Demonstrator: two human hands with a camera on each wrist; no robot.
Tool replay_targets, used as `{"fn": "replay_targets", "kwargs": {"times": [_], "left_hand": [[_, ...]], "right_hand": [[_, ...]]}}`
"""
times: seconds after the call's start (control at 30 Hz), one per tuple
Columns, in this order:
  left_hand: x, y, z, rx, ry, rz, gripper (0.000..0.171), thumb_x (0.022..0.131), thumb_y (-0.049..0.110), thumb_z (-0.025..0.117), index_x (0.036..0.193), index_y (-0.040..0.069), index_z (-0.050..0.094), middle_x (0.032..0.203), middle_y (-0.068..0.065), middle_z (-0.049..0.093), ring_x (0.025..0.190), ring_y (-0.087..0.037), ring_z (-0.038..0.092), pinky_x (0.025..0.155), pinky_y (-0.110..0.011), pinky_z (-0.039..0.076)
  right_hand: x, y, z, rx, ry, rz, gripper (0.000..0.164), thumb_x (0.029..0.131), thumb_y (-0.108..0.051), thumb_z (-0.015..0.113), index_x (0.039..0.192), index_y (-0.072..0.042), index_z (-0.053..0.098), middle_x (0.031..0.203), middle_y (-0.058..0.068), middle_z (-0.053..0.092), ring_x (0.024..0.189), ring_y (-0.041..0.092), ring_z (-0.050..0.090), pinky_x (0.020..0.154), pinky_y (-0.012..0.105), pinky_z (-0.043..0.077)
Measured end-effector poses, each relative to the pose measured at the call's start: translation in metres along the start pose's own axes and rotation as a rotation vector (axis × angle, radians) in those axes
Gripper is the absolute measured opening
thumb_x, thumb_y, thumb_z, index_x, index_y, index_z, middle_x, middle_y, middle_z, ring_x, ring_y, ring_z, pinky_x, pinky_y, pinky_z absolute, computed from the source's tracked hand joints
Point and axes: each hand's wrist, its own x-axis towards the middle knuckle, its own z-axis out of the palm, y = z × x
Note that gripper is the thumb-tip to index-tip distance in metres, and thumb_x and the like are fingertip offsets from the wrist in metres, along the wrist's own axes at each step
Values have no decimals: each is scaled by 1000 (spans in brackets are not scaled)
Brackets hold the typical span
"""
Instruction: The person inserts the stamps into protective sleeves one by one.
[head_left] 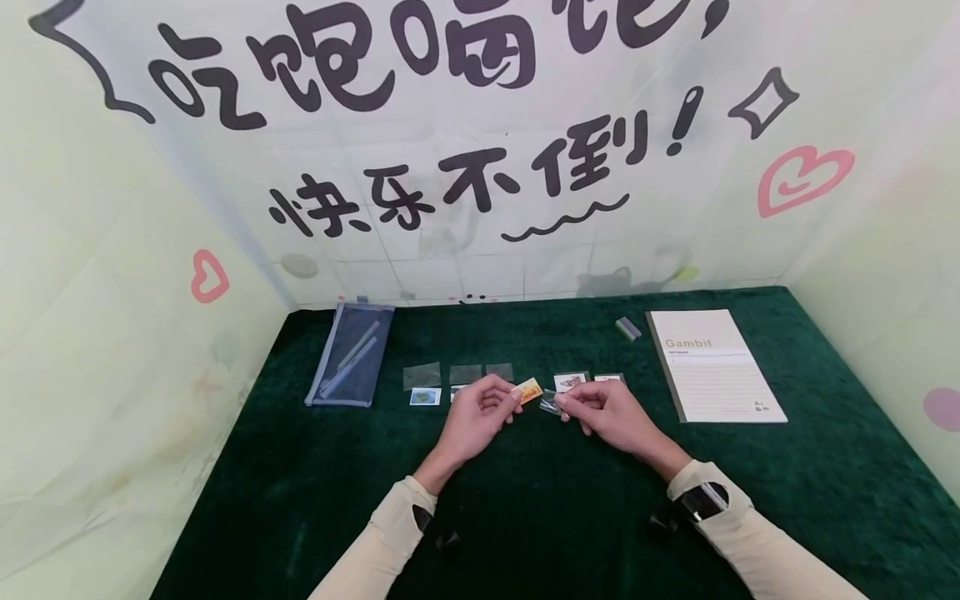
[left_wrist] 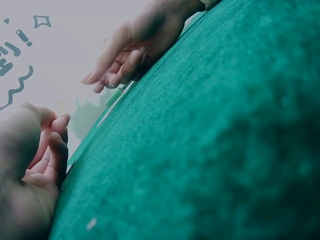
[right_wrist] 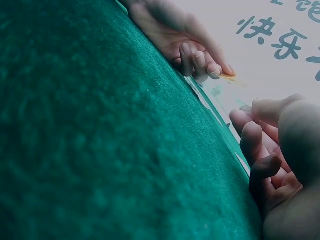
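My left hand [head_left: 474, 421] pinches a small orange-yellow stamp [head_left: 530, 389] by its left edge, between thumb and fingers. Just right of it, my right hand [head_left: 613, 414] pinches a small clear plastic sleeve [head_left: 550, 404]; stamp and sleeve are close, seemingly apart. Left of the hands, a blue-green stamp [head_left: 425, 397] lies below a clear sleeve [head_left: 422, 376]. Two more sleeves lie beside that one, and another stamp is mostly hidden behind my left hand. Behind my right hand are two sleeved picture stamps [head_left: 571, 381], partly covered. In the right wrist view, the orange stamp [right_wrist: 230, 78] juts from the left fingertips.
A blue zip pouch [head_left: 381, 333] with pens inside lies at the back left of the dark green cloth [head_left: 540, 517]. At the right is a white notebook [head_left: 723, 379], with a small grey-green block [head_left: 627, 329] near its top left corner. A printed backdrop [head_left: 450, 258] stands behind.
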Motion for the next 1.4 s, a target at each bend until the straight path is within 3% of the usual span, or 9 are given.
{"fn": "replay_targets", "kwargs": {"times": [0.9, 1.4], "left_hand": [[1, -1, -1, 36, -99, 11, 24, 110, 43, 64, 113, 21, 73, 100, 0, 78, 84, -19, 74, 75, -28, 63], [1, -2, -2, -10, -49, -47, 22, 107, 32, 71, 123, 17, 71, 99, -1, 81, 82, -19, 77, 72, -30, 65]], "right_hand": [[0, 0, 0, -61, 21, -7, 24, 107, -42, 69, 112, -22, 82, 88, 5, 76, 62, 17, 62, 57, 25, 48], [-2, -3, 2, -76, 12, 17, 26, 105, -44, 72, 113, -23, 83, 80, 6, 71, 63, 19, 62, 58, 27, 51]]}}
